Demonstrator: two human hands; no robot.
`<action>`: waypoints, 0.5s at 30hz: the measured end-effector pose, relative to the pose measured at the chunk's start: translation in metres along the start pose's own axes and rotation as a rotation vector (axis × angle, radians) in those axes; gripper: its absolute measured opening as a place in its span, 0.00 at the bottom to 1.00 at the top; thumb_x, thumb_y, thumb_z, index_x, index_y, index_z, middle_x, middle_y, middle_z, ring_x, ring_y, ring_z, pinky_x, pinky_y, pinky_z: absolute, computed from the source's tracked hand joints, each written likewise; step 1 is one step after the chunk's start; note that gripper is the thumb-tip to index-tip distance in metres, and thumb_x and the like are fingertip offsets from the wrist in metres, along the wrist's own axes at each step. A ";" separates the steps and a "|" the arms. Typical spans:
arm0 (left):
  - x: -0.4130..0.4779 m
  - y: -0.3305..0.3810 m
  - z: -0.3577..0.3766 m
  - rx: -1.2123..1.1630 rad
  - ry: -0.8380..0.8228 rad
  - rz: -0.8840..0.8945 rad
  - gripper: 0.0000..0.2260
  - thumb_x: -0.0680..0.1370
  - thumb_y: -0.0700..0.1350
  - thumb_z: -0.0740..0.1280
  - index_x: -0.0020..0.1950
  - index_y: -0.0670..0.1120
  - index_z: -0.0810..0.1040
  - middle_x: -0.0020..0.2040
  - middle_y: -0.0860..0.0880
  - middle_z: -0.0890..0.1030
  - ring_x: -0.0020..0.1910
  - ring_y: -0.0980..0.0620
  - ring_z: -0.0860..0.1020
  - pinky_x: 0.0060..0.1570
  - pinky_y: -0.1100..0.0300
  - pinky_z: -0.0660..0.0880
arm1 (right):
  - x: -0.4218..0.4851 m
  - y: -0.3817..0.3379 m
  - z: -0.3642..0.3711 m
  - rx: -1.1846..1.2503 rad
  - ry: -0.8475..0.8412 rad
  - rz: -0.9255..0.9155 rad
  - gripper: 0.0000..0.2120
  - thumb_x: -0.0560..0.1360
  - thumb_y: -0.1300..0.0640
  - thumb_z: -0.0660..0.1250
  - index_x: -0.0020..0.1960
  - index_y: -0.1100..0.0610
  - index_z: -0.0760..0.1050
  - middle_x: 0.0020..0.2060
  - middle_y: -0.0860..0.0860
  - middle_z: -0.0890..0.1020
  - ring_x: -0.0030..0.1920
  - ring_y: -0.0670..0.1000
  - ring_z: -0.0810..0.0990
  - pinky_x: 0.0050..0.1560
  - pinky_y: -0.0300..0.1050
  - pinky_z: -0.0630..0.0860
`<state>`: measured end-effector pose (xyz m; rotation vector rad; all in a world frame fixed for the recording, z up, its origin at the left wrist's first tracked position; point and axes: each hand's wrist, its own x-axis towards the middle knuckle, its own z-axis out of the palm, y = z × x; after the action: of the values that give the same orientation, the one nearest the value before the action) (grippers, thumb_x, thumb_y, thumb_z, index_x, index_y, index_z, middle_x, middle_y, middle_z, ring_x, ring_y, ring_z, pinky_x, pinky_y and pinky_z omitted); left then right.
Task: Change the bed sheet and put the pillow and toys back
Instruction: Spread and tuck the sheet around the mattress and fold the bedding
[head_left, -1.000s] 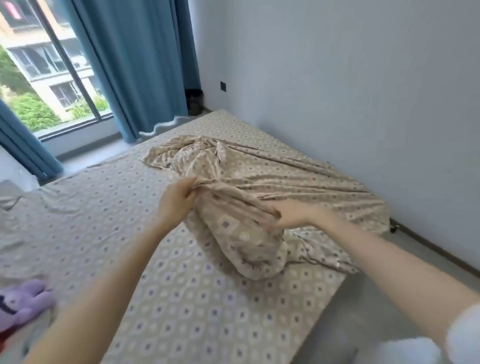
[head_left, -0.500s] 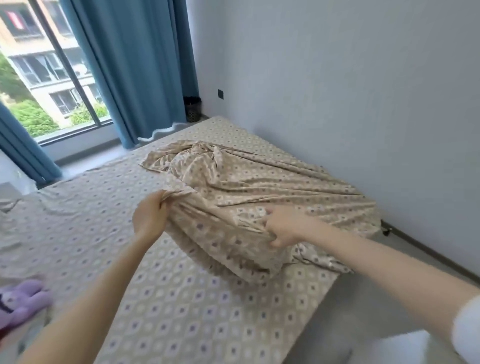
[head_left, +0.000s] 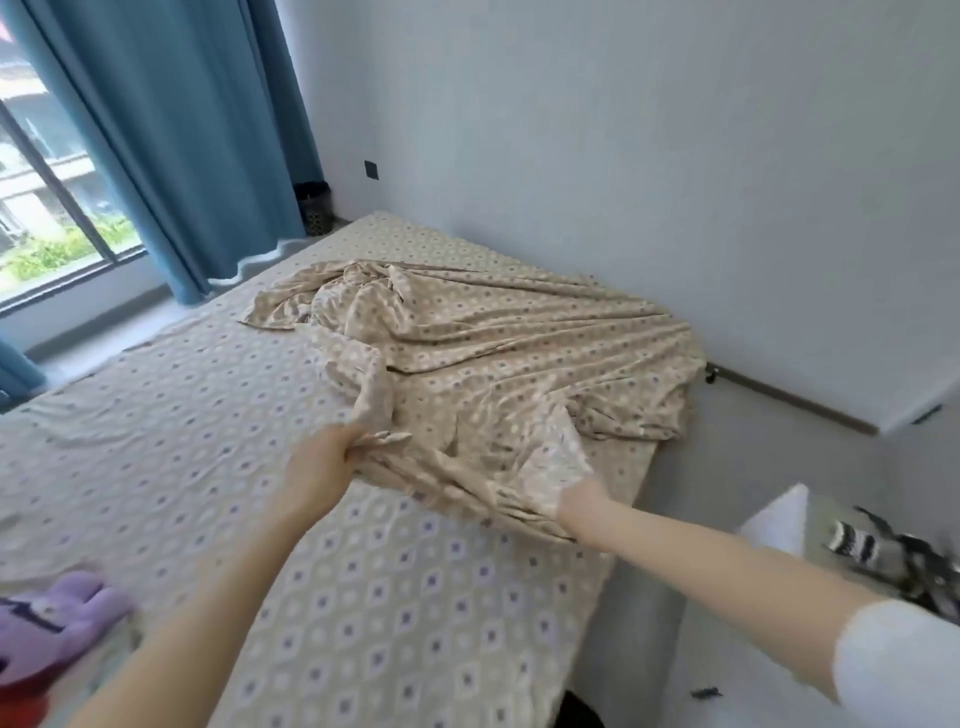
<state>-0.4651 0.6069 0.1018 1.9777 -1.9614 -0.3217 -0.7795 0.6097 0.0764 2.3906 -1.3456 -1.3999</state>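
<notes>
The left fingers (head_left: 349, 453) grip the sheet (head_left: 519, 353), the right hand (head_left: 577, 501) blurs beyond telling, so a lopsided pull could bunch it.

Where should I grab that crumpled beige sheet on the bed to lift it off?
Grip the crumpled sheet at its near bunched edge, coming from your side of the bed. The folds gather there into a thick ridge, which the left hand grips; toward the wall it lies spread flatter.
</notes>
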 end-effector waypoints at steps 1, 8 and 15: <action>-0.011 -0.006 0.000 0.018 -0.024 0.027 0.14 0.76 0.33 0.60 0.52 0.47 0.81 0.40 0.51 0.72 0.42 0.46 0.75 0.32 0.60 0.62 | -0.005 -0.014 0.005 0.035 -0.011 0.055 0.18 0.76 0.68 0.60 0.64 0.60 0.75 0.63 0.55 0.77 0.58 0.60 0.79 0.50 0.50 0.78; -0.076 -0.031 0.008 0.235 -0.328 0.267 0.18 0.73 0.31 0.59 0.52 0.48 0.82 0.50 0.48 0.75 0.54 0.46 0.74 0.46 0.56 0.67 | -0.065 -0.090 0.040 0.297 -0.250 0.393 0.18 0.75 0.68 0.61 0.63 0.59 0.76 0.59 0.52 0.80 0.56 0.55 0.81 0.30 0.44 0.77; -0.130 -0.017 0.033 0.460 -0.471 0.378 0.19 0.74 0.31 0.57 0.55 0.51 0.77 0.57 0.50 0.74 0.61 0.47 0.70 0.54 0.58 0.63 | -0.113 -0.147 0.092 0.022 -0.320 0.174 0.31 0.75 0.67 0.59 0.74 0.54 0.52 0.51 0.54 0.82 0.45 0.54 0.83 0.46 0.45 0.80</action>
<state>-0.4652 0.7337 0.0550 1.8299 -2.8739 -0.2722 -0.7747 0.8116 0.0338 2.0626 -1.6005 -1.7777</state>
